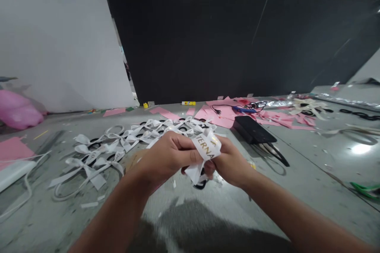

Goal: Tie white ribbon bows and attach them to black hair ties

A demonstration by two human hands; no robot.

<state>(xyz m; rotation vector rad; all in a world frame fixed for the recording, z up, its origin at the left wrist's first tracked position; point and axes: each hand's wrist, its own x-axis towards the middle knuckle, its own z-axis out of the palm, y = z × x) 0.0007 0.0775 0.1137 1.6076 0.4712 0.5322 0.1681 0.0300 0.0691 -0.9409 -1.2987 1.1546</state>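
Both my hands meet in the middle of the view over a grey floor. My left hand (168,156) is closed, pinching a white ribbon (206,148) printed with gold letters. My right hand (230,162) is closed on the same ribbon from the other side. The ribbon is folded into a loop between the fingers, and a tail hangs below them. A dark piece shows under the ribbon tail; I cannot make out what it is.
Several finished white ribbon bows (118,144) lie spread on the floor to the left and behind my hands. A black flat case (252,128) lies to the right, pink paper scraps (225,112) and cables behind it. A black wall panel (237,43) stands at the back.
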